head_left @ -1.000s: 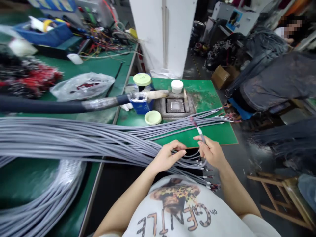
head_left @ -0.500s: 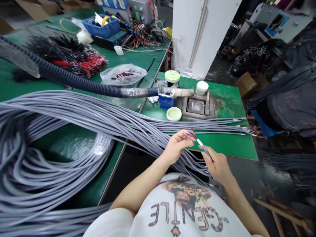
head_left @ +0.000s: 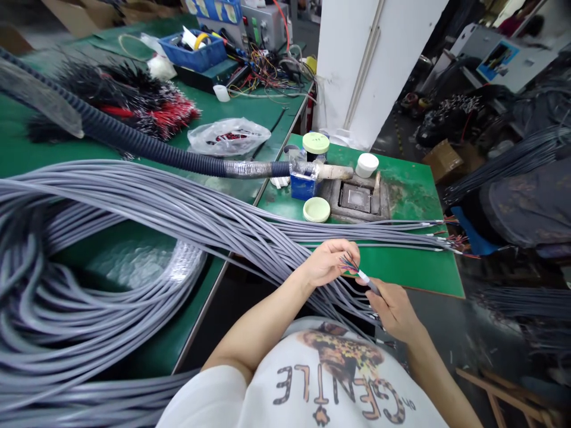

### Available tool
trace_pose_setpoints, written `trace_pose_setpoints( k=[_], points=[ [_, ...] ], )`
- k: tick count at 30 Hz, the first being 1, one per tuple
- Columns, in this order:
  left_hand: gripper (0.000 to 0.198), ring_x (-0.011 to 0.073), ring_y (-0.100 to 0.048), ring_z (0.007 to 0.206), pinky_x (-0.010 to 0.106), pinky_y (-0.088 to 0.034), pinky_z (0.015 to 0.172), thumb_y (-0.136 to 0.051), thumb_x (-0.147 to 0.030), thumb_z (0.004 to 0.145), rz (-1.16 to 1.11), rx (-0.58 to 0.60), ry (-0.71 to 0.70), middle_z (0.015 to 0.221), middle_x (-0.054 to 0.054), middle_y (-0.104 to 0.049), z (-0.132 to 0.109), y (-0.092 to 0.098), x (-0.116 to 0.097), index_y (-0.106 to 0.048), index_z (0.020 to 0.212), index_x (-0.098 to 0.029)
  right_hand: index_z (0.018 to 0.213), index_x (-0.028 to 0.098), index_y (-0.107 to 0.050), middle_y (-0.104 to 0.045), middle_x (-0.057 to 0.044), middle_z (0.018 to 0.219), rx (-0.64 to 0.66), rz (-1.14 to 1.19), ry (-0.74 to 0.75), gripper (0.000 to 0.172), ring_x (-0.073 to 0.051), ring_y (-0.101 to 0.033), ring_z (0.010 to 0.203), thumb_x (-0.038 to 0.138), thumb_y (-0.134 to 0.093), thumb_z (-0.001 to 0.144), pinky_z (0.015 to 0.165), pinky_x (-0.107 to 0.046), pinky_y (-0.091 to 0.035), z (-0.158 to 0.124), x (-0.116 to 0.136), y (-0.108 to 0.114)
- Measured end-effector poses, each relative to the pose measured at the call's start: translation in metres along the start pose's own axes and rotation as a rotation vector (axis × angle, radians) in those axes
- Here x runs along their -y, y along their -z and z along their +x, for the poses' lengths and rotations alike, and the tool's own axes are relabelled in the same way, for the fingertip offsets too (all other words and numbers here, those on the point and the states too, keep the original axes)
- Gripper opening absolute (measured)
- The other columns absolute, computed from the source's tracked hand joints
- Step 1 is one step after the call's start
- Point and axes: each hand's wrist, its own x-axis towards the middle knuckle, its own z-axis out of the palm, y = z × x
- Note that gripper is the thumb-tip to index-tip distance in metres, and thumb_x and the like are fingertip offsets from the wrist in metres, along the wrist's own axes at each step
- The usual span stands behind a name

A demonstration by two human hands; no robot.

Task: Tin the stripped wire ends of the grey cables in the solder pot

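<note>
My right hand (head_left: 393,309) is closed round the end of one grey cable (head_left: 372,286), just below its white sleeve (head_left: 363,276). Thin coloured wires (head_left: 348,263) fan out from that sleeve toward the left. My left hand (head_left: 329,261) pinches at these wires, its fingers bent over them. Beneath and behind my hands runs a thick bundle of grey cables (head_left: 250,220), which loops over the green table at the left. Several cable ends with bare coloured wires (head_left: 457,242) lie at the right edge of the smaller green board (head_left: 401,267).
A ribbed black hose (head_left: 178,156) ends over a solder pot (head_left: 357,196). Around it stand a blue box (head_left: 303,185), a white jar (head_left: 367,164) and a pale green lid (head_left: 316,210). A person's dark clothing (head_left: 526,196) shows at the right.
Both hands have moved slightly down in the view with the cable. The fingers of my left hand have shifted on the coloured wires, which now spread more to the left.
</note>
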Motion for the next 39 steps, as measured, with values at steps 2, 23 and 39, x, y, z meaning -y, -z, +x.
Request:
trace_pose_setpoints(
  k=[2,23,39],
  points=[
    [0.030,0.0107,-0.052,0.057,0.026,-0.040,0.053,-0.082,-0.042,0.062,0.015,0.008,-0.006,0.066,0.002,-0.056,0.000,0.000,0.000,-0.067,0.067,-0.016,0.120,0.018,-0.058,-0.064,-0.001,0.063,0.002,0.018,-0.007,0.034,-0.016,-0.059,0.055,0.028,-0.037,0.095,0.061,-0.028,-0.044,0.000,0.000,0.000],
    [0.027,0.0084,-0.056,0.055,0.022,-0.044,0.056,-0.079,-0.034,0.068,0.096,-0.117,-0.152,0.065,0.000,-0.060,0.005,-0.024,0.001,-0.065,0.071,-0.012,0.104,0.021,-0.060,-0.067,-0.003,0.084,-0.386,-0.078,-0.114,0.021,-0.014,-0.063,0.071,0.033,-0.060,0.086,0.068,-0.024,-0.049,0.021,0.015,0.009],
    [0.019,0.0090,-0.058,0.061,0.022,-0.046,0.059,-0.081,-0.030,0.065,0.163,-0.045,-0.198,0.074,0.003,-0.063,0.012,-0.031,-0.001,-0.075,0.074,-0.015,0.085,0.017,-0.069,-0.056,0.003,0.048,-0.105,0.683,-0.082,0.021,-0.004,-0.035,0.032,0.033,-0.055,0.089,0.032,-0.017,-0.024,0.026,-0.015,0.015]
  ],
)
